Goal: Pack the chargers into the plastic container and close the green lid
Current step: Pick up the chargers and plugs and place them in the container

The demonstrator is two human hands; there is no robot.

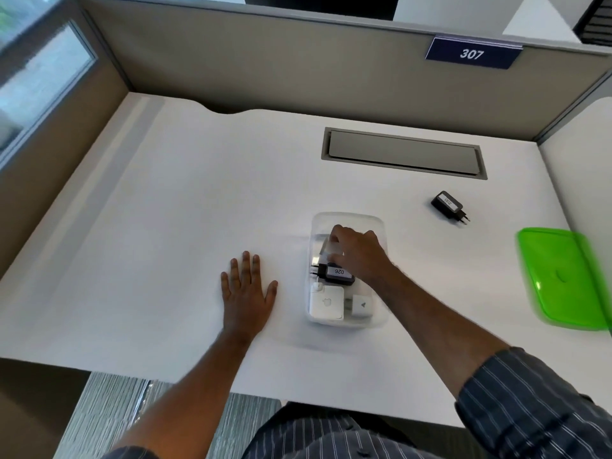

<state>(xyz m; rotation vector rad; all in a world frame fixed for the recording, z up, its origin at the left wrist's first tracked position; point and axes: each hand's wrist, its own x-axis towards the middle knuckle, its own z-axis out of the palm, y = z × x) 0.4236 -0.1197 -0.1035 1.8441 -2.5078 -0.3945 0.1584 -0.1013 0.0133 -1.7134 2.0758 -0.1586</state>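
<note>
A clear plastic container (347, 217) stands mid-desk. Inside it lie a white square charger (326, 303), a small white cube charger (361, 306) and a black charger labelled 026 (338, 274). My right hand (356, 251) reaches into the container, its fingers closed around a pale charger just behind the black one; the hand hides most of it. My left hand (247, 294) rests flat on the desk left of the container, fingers spread. Another black charger labelled 002 (447, 205) lies on the desk at the right. The green lid (563, 279) lies at the far right.
A grey cable-hatch cover (402, 153) is set into the white desk (165, 226) behind the container. Beige partition walls (265, 71) enclose the desk at the back and sides, one with a 307 sign (472, 54).
</note>
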